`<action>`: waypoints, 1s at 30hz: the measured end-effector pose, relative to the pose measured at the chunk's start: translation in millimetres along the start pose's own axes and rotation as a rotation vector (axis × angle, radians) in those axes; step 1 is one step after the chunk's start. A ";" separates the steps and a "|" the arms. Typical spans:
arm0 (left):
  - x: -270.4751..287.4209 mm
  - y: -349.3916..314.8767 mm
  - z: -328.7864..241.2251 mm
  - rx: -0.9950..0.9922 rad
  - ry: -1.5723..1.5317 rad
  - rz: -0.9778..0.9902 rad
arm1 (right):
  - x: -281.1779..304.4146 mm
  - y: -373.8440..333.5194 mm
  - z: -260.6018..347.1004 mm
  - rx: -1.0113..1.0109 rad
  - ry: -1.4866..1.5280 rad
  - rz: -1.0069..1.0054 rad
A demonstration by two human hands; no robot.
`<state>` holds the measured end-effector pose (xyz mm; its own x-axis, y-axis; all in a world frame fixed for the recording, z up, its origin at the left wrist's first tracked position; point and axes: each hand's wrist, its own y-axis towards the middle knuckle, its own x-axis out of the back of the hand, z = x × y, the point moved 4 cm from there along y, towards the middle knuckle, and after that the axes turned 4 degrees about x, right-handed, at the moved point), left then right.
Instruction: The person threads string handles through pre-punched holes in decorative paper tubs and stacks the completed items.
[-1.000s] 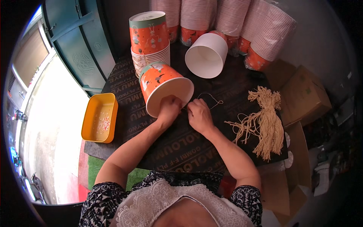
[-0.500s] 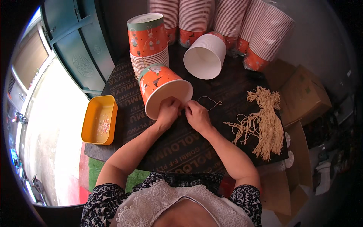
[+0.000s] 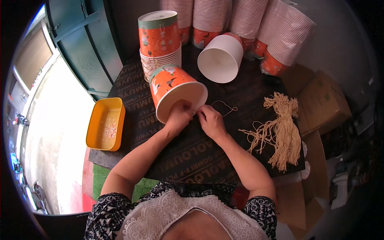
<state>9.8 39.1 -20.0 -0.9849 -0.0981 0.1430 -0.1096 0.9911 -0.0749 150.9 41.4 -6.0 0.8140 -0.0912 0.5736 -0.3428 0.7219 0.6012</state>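
Observation:
An orange paper bucket (image 3: 170, 85) with a green base band lies tilted on its side, its white mouth toward me. My left hand (image 3: 180, 117) reaches into that mouth, fingers closed in a pinch near the rim's right side. Just outside the rim, my right hand (image 3: 212, 121) pinches with thumb and forefinger. Between the two sets of fingertips shows a short bit of pale cord. More thin beige cord (image 3: 229, 105) curls over the table beyond my right hand. The left fingertips are partly hidden inside the bucket.
Upside-down stacked buckets (image 3: 159, 38) stand behind the tilted one. A white-lined bucket (image 3: 220, 60) lies beside them. Wrapped bucket stacks (image 3: 288, 36) line the back. A bundle of beige cords (image 3: 285, 136) lies right; a yellow tub (image 3: 105, 124) with small bits stands left on the dark table (image 3: 176, 160).
The whole view has shifted slightly. Both hands stay at the bucket's rim, with the right fingers a little changed in position around the cord.

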 end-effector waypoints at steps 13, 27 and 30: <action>-1.9 -9.4 -13.9 -0.055 0.122 0.080 | -3.5 -2.0 0.2 -0.018 -0.045 0.028; -2.1 -8.3 -9.6 -0.123 0.052 0.126 | -4.4 -1.9 0.2 -0.043 -0.072 -0.033; -2.4 -7.9 -9.1 -0.121 0.052 0.135 | -2.2 -2.4 2.1 -0.020 -0.081 -0.043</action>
<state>14.2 32.3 -10.7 -0.9809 0.0380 0.1906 0.0428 0.9989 0.0215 149.0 38.4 -7.6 0.7866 -0.1772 0.5915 -0.2985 0.7295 0.6154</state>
